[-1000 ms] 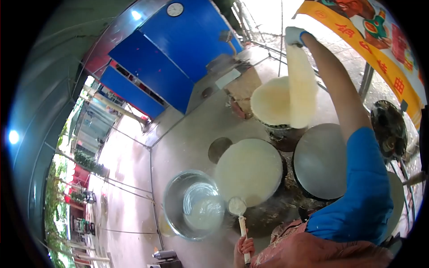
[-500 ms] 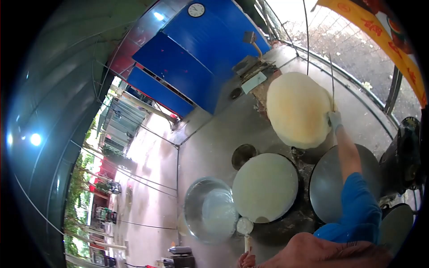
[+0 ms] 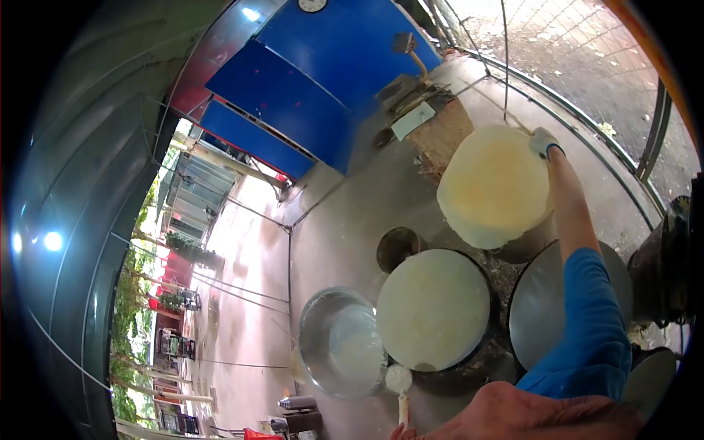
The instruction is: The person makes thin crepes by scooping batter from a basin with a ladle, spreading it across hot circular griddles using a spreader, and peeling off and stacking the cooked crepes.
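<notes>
My left hand [image 3: 402, 433], at the bottom edge and partly cut off, is closed round the pale handle of a ladle [image 3: 398, 378]. The ladle's round bowl is beside a wide metal basin [image 3: 312, 350] with pale liquid in it. Right of the basin, a round griddle carries a pale sheet of batter [image 3: 433, 309]. My right hand [image 3: 543, 143], in a light glove, is closed on a thin stick [image 3: 513, 117] at the upper right edge of a large round yellowish flatbread [image 3: 493, 187]. Its fingertips are hard to make out.
A bare grey griddle [image 3: 539, 315] lies under my right arm. A small dark round pan [image 3: 398, 249] sits behind the batter griddle. Farther off are a cardboard piece [image 3: 444, 132], blue panels [image 3: 293, 95] and a metal rail along the right. Dark equipment [image 3: 660, 271] stands at the far right.
The flatbread that hung from my right hand now lies flat on the stack spot. My right hand came down to it, then moved up along its right edge. My left hand still holds the ladle.
</notes>
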`<state>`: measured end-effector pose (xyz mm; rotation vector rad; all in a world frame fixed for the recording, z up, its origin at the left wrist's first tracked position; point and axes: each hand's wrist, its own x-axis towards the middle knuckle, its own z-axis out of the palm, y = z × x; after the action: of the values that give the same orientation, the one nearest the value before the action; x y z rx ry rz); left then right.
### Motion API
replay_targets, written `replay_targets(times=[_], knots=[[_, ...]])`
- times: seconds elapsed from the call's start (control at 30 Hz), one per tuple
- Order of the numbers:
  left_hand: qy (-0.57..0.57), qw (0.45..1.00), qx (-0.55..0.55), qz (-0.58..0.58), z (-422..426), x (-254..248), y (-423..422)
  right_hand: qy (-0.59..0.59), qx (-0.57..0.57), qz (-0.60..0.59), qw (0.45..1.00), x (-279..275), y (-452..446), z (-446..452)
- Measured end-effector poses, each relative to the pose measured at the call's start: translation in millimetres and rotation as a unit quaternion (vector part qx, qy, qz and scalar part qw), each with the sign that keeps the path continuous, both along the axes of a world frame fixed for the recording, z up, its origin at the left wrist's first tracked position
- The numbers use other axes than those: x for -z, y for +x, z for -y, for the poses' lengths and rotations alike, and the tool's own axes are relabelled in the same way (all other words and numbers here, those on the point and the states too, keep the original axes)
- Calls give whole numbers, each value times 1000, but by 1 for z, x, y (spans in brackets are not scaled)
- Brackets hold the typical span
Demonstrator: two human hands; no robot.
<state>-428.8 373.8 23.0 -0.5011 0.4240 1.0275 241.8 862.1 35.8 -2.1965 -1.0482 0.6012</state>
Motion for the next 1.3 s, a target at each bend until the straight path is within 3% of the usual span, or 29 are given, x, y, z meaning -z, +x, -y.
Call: replay_targets(times=[0.17,0.47,0.63,0.67,0.7,0.8,0.93,1.03,1.13,1.23,1.27,1.3], knots=[[-12,999,-31,-9,-2,1,4,-17,22,-14,1000,49,19,-6],[-32,998,-55,-13,-2,1,3,-74,74,67,992,88,60,-2],[-39,997,-67,19,7,-5,3,-47,77,123,988,97,62,-6],[-42,996,-70,35,9,-7,5,-62,35,157,985,140,96,-25],[-41,995,-75,55,9,-11,7,54,39,215,974,231,153,-49],[-33,988,-98,118,8,-26,15,-13,-12,209,978,215,149,-53],[-16,981,-134,143,6,-45,-7,-25,-57,193,979,191,91,-52],[-59,978,-181,88,9,-53,-28,-13,-115,150,982,172,23,-27],[-44,972,-202,108,12,-34,-71,20,-255,34,966,142,-123,22],[-42,984,-167,40,10,-7,-143,107,-423,-25,900,81,-303,68],[-39,987,-153,22,9,8,-173,62,-479,-60,874,31,-368,91],[-65,987,-142,29,8,39,-210,-1,-490,33,871,-16,-430,116]])
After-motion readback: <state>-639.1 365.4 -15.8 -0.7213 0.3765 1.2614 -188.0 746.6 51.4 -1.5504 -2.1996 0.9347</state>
